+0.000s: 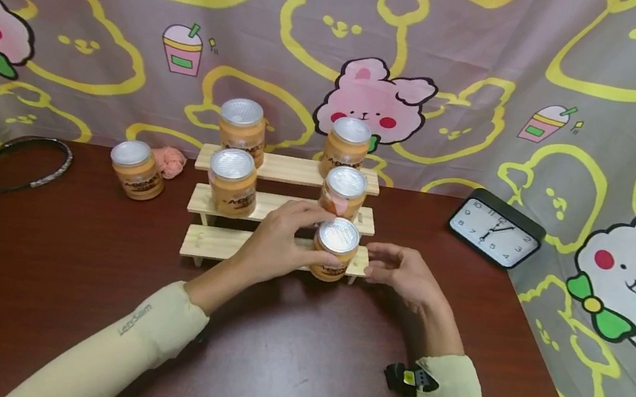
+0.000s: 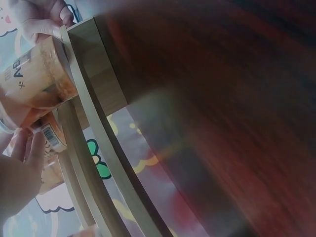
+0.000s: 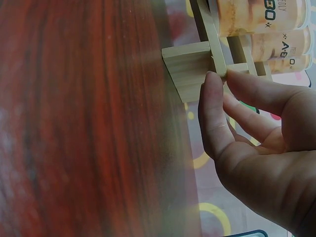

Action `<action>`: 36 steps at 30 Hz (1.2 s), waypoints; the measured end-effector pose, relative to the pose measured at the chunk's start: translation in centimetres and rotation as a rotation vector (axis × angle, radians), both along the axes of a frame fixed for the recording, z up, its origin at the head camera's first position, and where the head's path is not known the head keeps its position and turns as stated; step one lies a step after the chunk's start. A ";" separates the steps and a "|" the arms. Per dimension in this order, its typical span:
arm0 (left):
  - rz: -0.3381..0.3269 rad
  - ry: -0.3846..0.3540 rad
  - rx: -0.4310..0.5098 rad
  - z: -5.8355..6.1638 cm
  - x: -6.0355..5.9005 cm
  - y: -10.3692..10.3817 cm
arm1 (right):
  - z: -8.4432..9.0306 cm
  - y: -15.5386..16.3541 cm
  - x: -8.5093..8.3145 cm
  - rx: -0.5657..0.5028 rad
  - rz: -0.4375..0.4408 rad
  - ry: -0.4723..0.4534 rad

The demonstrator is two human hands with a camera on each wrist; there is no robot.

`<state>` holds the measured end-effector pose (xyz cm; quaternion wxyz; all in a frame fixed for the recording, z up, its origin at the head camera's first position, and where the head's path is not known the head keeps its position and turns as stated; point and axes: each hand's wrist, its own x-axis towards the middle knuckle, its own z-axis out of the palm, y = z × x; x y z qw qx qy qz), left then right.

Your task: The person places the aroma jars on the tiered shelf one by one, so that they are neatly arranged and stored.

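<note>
Hairband (image 1: pixel 26 165): lay flat at the far left of the brown table (image 1: pixel 52 293), well apart from the hands.

Loose jar (image 1: pixel 136 169): stood upright on the table, left of the rack, with a pink bundle of yarn (image 1: pixel 171 160) just behind it. Judged set aside, since it was off the steps.

Stepped wooden rack (image 1: pixel 221 243): three tiers rising toward the backdrop. The top tier bore two jars (image 1: pixel 241 128), the middle tier two jars (image 1: pixel 231 182), one near each end, all upright with silver lids up. The stepping let every lid show from the front.

Left hand (image 1: pixel 275 241): reached over the lowest tier, fingers curled round the left side of the front jar (image 1: pixel 335 250). The left wrist view showed fingertips (image 2: pixel 24 148) against the jar label, so the hold looked like a light grip steadying it upright.

Front jar: stood upright at the right end of the lowest tier, lid up, between the two hands.

Right hand (image 1: pixel 403 277): sat just right of the front jar, fingers loosely bent. The right wrist view showed a fingertip (image 3: pixel 212 94) touching the end of the rack; it gripped nothing, and appeared to brace the rack in place.

Clock (image 1: pixel 496 228): black-framed, leaning back at the right rear of the table, near the cartoon-printed cloth (image 1: pixel 622 139).
</note>
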<state>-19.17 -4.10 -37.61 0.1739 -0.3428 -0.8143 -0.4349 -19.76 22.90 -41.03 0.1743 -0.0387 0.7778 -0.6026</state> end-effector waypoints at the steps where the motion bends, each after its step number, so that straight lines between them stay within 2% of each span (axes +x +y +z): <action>1: -0.001 -0.001 0.006 0.0 0.0 -0.1 | 0.0 0.0 0.0 0.000 0.004 0.003; 11: -0.016 -0.033 0.068 -0.3 0.2 -1.8 | 0.0 0.1 0.2 -0.026 0.008 0.011; 18: 0.042 -0.023 0.064 0.0 0.6 -3.4 | -0.1 0.1 0.1 -0.021 0.011 0.014; 23: 0.033 -0.029 0.093 0.0 0.8 -4.3 | 0.0 0.1 0.1 -0.014 0.007 0.015; 31: 0.022 -0.129 0.130 0.0 1.3 -5.9 | 0.1 0.0 0.2 -0.021 0.004 0.001; 36: 0.085 -0.119 0.093 0.2 1.6 -7.1 | 0.1 0.1 0.1 -0.012 0.004 -0.005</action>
